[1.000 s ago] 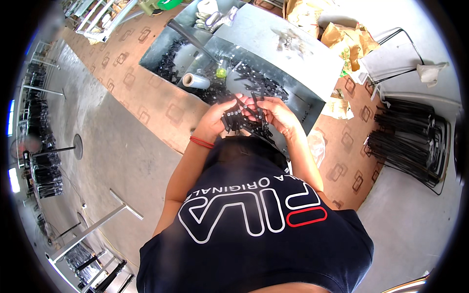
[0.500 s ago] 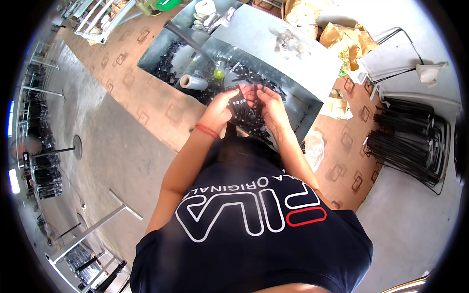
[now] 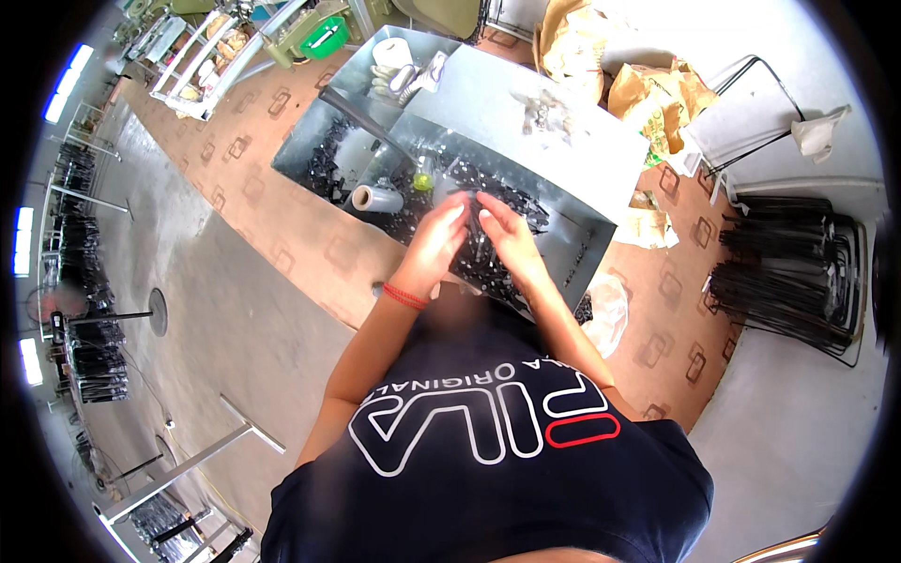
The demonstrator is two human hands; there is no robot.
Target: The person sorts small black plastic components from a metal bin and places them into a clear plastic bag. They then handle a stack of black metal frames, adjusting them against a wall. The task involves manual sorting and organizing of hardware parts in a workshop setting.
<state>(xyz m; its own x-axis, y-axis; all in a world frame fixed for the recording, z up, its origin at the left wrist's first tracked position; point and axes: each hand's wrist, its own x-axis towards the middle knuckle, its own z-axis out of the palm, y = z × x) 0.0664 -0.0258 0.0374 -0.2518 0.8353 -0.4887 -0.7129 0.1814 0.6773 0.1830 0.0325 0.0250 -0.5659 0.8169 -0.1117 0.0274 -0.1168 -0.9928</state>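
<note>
We look down at our two hands over a grey metal tray [image 3: 568, 239], the fingertips turned towards each other with a narrow gap between. The fingers of the left hand [image 3: 436, 244] and right hand [image 3: 511, 239] are lightly curled; their inner sides are hidden, so we cannot tell whether they hold anything. Loose black parts [image 3: 482, 255] lie below and between the fingers — probably heaped there for easy reach, with the tray's walls likely stopping them from spilling.

Just left of the left fingers a roll [image 3: 383, 199] lies on its side, perhaps set near the edge to be handy. Beyond the fingertips is a yellow-green piece [image 3: 423, 180], and further off to the left a dark bar [image 3: 368, 122] slants across the tray.

We count two hands, one tray, one roll, one yellow-green piece and one bar — the black parts overlap too much to count.
</note>
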